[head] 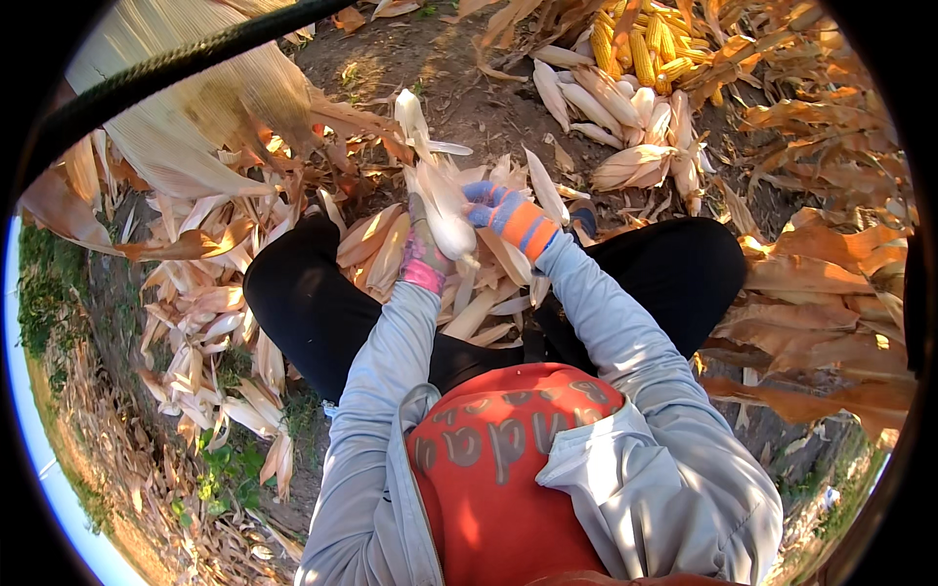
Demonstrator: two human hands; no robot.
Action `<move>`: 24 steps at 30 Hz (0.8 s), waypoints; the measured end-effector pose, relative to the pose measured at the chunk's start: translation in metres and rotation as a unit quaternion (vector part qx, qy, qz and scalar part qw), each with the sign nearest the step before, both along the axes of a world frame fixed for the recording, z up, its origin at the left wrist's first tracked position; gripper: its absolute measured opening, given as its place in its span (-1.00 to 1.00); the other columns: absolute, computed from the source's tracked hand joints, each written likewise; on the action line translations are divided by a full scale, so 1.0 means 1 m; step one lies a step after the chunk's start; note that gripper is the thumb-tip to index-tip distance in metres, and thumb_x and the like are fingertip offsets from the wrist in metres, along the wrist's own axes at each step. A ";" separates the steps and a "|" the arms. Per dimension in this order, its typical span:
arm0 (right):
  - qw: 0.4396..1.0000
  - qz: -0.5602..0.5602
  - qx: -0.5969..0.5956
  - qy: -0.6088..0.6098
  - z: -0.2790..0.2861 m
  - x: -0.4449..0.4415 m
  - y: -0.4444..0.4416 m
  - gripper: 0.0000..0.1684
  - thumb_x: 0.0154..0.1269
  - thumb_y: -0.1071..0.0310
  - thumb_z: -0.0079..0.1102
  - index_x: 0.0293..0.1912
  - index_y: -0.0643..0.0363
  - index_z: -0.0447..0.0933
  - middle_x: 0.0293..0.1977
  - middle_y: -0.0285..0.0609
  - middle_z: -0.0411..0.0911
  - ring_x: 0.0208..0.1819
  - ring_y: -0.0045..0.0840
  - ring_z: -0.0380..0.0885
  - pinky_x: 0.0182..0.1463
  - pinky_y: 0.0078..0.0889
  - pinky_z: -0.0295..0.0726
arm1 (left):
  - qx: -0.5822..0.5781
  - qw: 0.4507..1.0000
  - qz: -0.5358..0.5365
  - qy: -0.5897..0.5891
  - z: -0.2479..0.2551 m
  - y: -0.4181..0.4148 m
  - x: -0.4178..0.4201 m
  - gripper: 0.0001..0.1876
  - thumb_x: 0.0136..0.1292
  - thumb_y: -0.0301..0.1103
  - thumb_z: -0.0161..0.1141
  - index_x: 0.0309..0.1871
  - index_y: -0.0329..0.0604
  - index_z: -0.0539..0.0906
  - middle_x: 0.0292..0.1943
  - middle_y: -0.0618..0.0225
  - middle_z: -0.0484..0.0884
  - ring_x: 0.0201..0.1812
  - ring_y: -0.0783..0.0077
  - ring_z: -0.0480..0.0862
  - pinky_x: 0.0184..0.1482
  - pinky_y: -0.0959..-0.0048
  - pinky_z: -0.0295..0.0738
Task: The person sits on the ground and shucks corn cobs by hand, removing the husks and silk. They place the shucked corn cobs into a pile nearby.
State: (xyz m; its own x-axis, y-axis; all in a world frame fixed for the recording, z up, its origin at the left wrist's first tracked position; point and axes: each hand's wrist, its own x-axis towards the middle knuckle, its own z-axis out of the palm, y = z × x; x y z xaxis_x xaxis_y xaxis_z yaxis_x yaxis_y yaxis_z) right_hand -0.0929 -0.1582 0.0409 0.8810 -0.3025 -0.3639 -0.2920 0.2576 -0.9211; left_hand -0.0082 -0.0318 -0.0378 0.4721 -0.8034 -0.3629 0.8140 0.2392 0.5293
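Observation:
My left hand (426, 245), in a pink and grey patterned glove, is closed around an ear of corn in its pale husk (448, 216) just above my lap. My right hand (511, 214), in a blue and orange striped knit glove, touches the right side of that ear with its fingertips bent; whether it grips a husk leaf cannot be told. Loose corn husks (476, 315) lie between my crossed legs, under both hands. Past my right knee is a pile of unhusked ears (608, 102), with husked yellow ears (645, 47) behind it.
A heap of husks (212, 315) lies left of my left knee. Dry corn leaves (198, 102) hang at the upper left, and more dry leaves (813, 286) crowd the right side. A dark cord (183, 62) crosses the top left. Bare soil (469, 102) shows ahead.

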 end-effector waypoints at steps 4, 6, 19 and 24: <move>0.994 -0.042 -0.088 0.041 -0.005 0.000 0.007 -0.55 0.04 0.34 0.23 -0.05 0.26 0.38 -0.30 -0.20 0.52 -0.29 -0.63 0.47 -0.22 -0.56 0.46 | -0.020 0.987 -0.023 0.156 0.006 -0.004 -0.006 -0.38 0.12 0.11 0.05 0.05 -0.24 0.36 -0.14 0.14 0.52 -0.20 0.25 0.56 -0.14 0.36 0.52; 0.988 -0.094 -0.121 0.032 -0.025 0.000 0.004 -0.45 0.00 0.30 0.27 -0.02 0.29 0.33 -0.30 -0.16 0.53 -0.28 -0.58 0.49 -0.22 -0.55 0.46 | 0.041 0.986 -0.007 0.163 0.035 -0.012 -0.010 -0.36 0.11 0.13 0.05 0.06 -0.26 0.34 -0.18 0.14 0.53 -0.21 0.24 0.57 -0.13 0.36 0.52; 0.988 -0.108 0.037 -0.102 0.013 -0.002 0.024 -0.73 0.24 0.18 -0.01 -0.28 0.22 0.45 -0.54 -0.16 0.51 -0.51 -0.50 0.46 -0.42 -0.47 0.44 | -0.072 0.961 0.028 0.265 0.001 -0.003 0.004 -0.19 0.01 0.26 -0.03 0.16 -0.26 0.25 0.06 0.08 0.37 0.02 0.13 0.43 0.05 0.22 0.37; 0.976 -0.077 0.194 -0.062 0.023 -0.001 0.034 -0.78 0.29 0.21 -0.08 -0.33 0.15 0.40 -0.62 -0.28 0.41 -0.63 -0.58 0.36 -0.53 -0.48 0.39 | 0.038 0.980 0.040 0.193 -0.028 0.010 0.015 -0.26 0.02 0.27 -0.06 0.07 -0.21 0.36 -0.07 0.11 0.46 -0.10 0.14 0.50 -0.18 0.25 0.51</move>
